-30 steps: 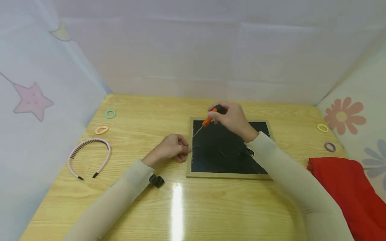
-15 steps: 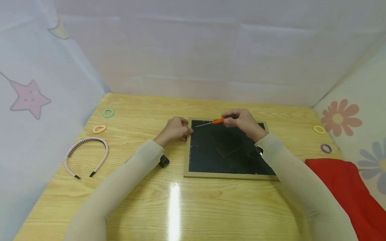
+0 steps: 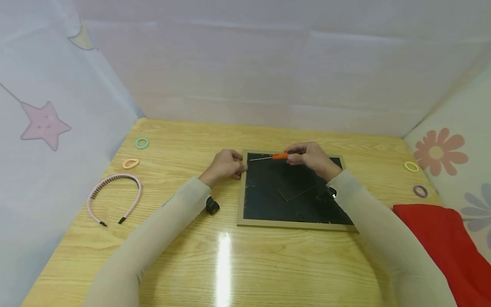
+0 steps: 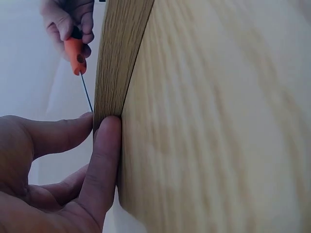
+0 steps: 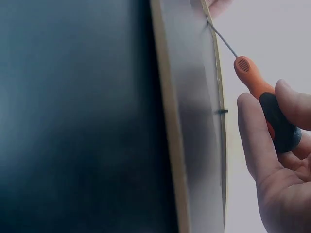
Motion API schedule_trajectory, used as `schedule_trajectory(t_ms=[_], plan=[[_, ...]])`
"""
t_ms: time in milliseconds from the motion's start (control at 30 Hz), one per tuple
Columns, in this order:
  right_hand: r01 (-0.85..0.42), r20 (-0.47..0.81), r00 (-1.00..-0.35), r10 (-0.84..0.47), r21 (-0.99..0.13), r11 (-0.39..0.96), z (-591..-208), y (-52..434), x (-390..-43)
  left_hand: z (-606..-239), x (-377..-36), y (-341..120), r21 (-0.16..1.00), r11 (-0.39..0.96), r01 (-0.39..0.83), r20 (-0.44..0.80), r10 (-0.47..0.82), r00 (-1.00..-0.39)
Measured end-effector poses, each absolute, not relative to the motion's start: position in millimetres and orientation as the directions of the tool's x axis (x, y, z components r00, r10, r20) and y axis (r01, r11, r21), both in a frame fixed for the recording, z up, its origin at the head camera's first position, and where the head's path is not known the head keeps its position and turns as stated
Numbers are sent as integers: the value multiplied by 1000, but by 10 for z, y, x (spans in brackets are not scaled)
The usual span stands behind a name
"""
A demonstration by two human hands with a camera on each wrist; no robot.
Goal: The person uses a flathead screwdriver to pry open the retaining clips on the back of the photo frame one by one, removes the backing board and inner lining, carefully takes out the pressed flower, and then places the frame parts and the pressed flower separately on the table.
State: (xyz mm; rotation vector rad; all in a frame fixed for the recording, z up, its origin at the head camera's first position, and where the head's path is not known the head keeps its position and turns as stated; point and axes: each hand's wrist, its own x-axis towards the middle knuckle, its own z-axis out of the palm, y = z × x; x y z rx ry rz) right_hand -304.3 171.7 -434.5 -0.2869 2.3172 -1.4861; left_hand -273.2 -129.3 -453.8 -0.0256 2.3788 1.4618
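Orange-handled screwdriver [image 3: 277, 156], with a black cap and a thin metal shaft, lies almost level over the far edge of the picture frame [image 3: 292, 223]; its tip points at the frame's far left corner. Right hand [image 3: 311, 157] holds the handle, fingers and thumb curled round it; the right wrist view shows the shaft reaching to the frame's rim. Left hand [image 3: 225, 165] rests at that same far left corner, its fingertips pressed against the frame's outer edge, thumb and forefinger flat on the wood in the left wrist view. Frame lies face down, black backing up, on the wooden table [image 3: 230, 264], toward its far middle. Near the table's left edge: a pink headband [image 3: 114, 197], a peach hair tie [image 3: 130, 163] and a green hair tie [image 3: 141, 143]. Near the right edge: a yellow hair tie [image 3: 411, 166], a purple hair tie [image 3: 420, 191] and a red cloth [image 3: 445, 238].
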Motion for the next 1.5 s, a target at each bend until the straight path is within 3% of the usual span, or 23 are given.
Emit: schedule_trajectory(t_ms=[267, 633, 767, 967, 1267, 1500], plan=[[21, -216, -896, -387, -894, 448, -4387, 1743, -3094, -4550, -2728, -1312, 884, 411, -223, -312, 164, -936], [22, -225, -899, -375, -880, 475, -4396, 1635, -3146, -4523, -2701, -1309, 875, 433, -216, -305, 147, -941], [-16, -161, -919, -360, -897, 442, -4291, 1549, -3104, -4510, -2702, -1316, 870, 443, -216, -308, 146, -940], [-182, 9, -923, -386, -892, 414, -3960, 1246, -3061, -4509, -2711, -1315, 868, 454, -199, -297, 155, -942], [-528, 209, -831, -515, -585, 616, -3635, 570, -2996, -4521, -2704, -1244, 875, 450, -178, -283, 178, -942], [-604, 213, -788, -578, -446, 660, -3531, 327, -2982, -4540, -2720, -1206, 863, 490, -121, -241, 189, -952]])
